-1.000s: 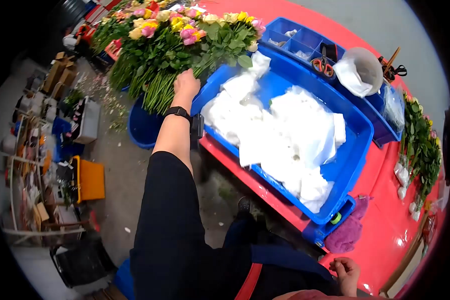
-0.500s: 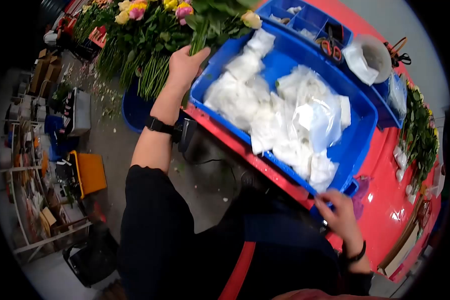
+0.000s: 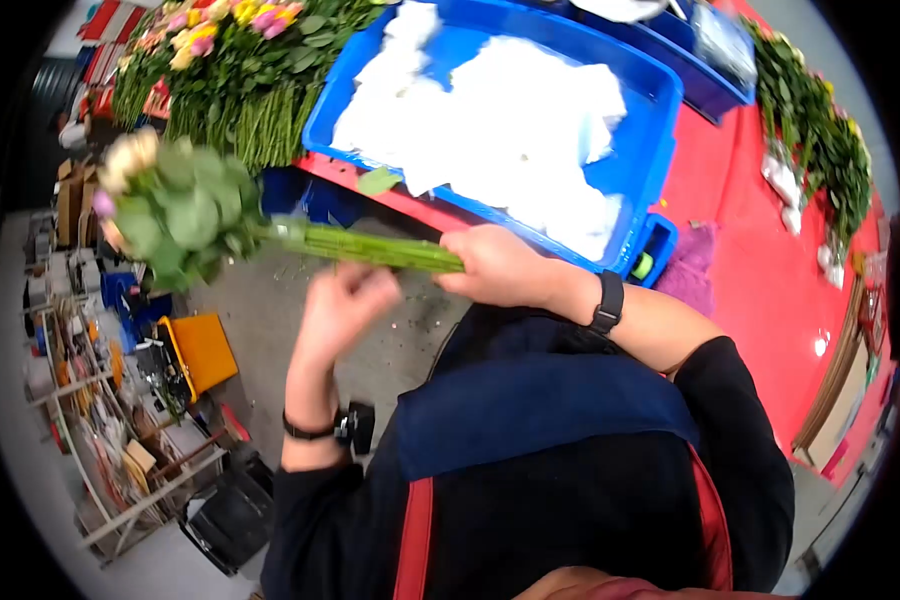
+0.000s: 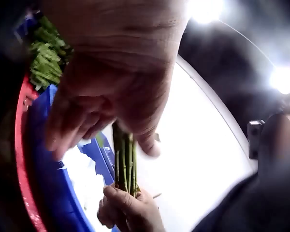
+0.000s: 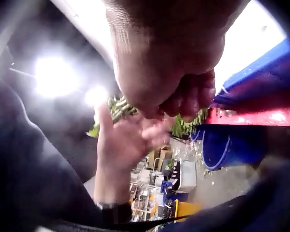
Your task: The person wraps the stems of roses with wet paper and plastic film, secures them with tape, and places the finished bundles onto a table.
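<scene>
Gripping bunch [image 3: 185, 215] by its stems in right hand [image 3: 495, 265], off the table [image 3: 730, 270]; hovering left hand [image 3: 345, 305] loose, empty, alongside; seemingly gathered, not yet wrapped.

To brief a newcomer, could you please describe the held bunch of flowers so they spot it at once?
Start at the red table with its blue tray of white bags. Before it, the right hand grips a bunch of flowers sideways over the floor. Only this bunch is hand-held.
</scene>
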A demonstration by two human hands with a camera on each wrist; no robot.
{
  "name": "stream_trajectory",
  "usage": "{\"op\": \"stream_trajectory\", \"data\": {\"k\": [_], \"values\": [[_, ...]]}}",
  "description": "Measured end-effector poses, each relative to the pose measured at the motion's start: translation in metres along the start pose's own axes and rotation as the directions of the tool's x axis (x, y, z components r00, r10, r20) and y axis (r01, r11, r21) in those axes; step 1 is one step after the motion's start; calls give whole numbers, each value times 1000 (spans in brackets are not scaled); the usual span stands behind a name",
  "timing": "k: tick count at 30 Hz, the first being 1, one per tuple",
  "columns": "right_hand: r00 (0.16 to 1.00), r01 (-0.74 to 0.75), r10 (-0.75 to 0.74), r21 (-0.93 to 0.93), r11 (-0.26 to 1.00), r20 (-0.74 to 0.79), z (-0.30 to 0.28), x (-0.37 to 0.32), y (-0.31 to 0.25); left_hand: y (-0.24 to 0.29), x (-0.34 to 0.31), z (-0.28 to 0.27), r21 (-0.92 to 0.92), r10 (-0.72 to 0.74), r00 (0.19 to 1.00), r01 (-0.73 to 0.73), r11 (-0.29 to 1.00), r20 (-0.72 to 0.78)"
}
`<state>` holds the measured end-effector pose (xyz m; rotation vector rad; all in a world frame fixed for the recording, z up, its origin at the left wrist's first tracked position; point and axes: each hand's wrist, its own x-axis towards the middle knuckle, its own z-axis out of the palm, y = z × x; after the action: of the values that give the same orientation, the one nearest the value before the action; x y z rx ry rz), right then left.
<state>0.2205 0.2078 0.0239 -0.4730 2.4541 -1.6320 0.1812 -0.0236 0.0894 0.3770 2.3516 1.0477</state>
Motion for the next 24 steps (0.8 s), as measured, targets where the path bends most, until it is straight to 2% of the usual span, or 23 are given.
{"op": "stream_trajectory", "data": {"k": [1, 2, 3, 4, 6, 8, 9, 10, 11, 12, 13, 14, 15, 16, 18, 20, 21, 22, 24], "values": [[999, 28, -26, -105, 994, 22, -1, -10, 4, 16, -27, 10, 148, -94, 995, 88, 985, 33], [998, 58, -52, -159, 986, 40, -2, -19, 5, 32, -42, 18, 218, -113, 993, 100, 971, 47], [995, 89, -76, -210, 974, 68, -2, -26, 5, 39, -42, 26, 283, 207, 978, -201, 938, 9], [990, 123, -100, -260, 958, 101, -2, -32, 5, 43, -41, 33, 350, 508, 862, -472, 809, -11], [979, 139, -75, -344, 929, 192, 1, -38, 2, 51, -4, 49, 549, 716, 695, -625, 555, 68], [954, 145, -14, -415, 898, 301, -3, -41, -6, 43, 20, 65, 434, 507, 821, -570, 698, 262], [963, 88, 26, -404, 910, 268, -5, -43, -6, 31, 28, 74, 269, 170, 875, -316, 910, 453], [970, 33, 66, -394, 919, 234, -9, -45, -4, 22, 34, 81, 175, -138, 742, 28, 984, 656], [975, -25, 106, -381, 924, 195, -14, -47, 0, 18, 38, 84, 139, -144, 780, 73, 988, 610], [991, -70, 103, -314, 947, 90, -24, -49, 9, 14, 40, 87, 100, -155, 810, 119, 988, 566], [978, -208, 207, -299, 931, -35, -32, -51, 24, 9, 43, 88, 57, -172, 835, 167, 984, 522], [942, -279, 226, -205, 938, -248, -46, -55, 37, 1, 48, 89, -13, -159, 863, 188, 982, 480], [846, -374, 211, -264, 889, -489, -54, -56, 52, -8, 54, 90, -83, -153, 887, 209, 974, 435], [773, -359, 0, -437, 825, -634, -62, -55, 77, -15, 58, 89, -152, -154, 908, 229, 962, 390], [816, -398, 151, -354, 846, -558, -67, -54, 85, -9, 69, 87, -153, -155, 936, 211, 965, 316], [853, -447, 246, -400, 800, -461, -65, -59, 79, 0, 81, 79, -153, -138, 965, 175, 973, 222], [864, -466, 296, -426, 775, -408, -62, -62, 74, -9, 91, 77, -148, -75, 995, 84, 985, 67], [849, -475, 265, -444, 760, -456, -58, -66, 73, -9, 103, 68, -23, -46, 997, 45, 999, -58], [815, -494, 194, -480, 725, -546, -51, -71, 74, -9, 120, 50, 43, 19, 945, -6, 999, -327]]}}
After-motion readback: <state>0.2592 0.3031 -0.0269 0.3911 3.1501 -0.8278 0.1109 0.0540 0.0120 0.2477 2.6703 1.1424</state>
